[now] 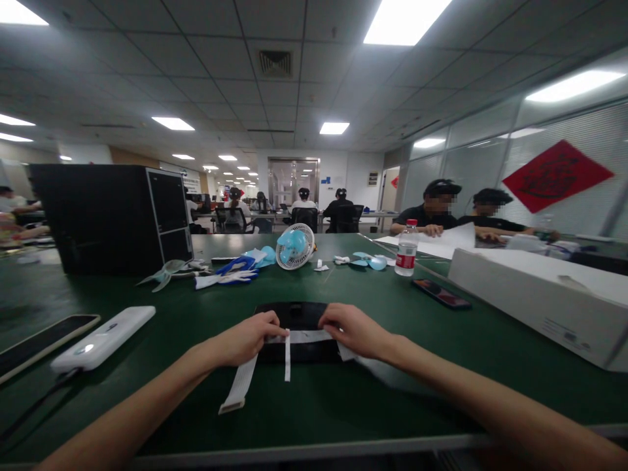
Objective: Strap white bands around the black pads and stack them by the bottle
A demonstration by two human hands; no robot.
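Observation:
A black panel [294, 315] lies on the table in front of me. Across it runs a white flat strip [308, 337]. My left hand [252, 337] is closed at the strip's left end, its fingertips at the top of a narrow white strip [288, 360] that hangs toward me over the panel's near edge. From beneath this hand a wider white ribbon cable [241, 383] with a connector end slants onto the table. My right hand [356, 330] pinches the flat strip's right end. Below its fingers a white piece [346, 353] shows, partly hidden.
On the green table [186, 418] are a white power bank [105, 337], a phone [44, 340], a black computer case [108, 219], blue-white gloves [228, 271], a small fan [295, 246], a bottle [406, 248], another phone [441, 294] and a white box [534, 294]. Co-workers [436, 209] sit at right.

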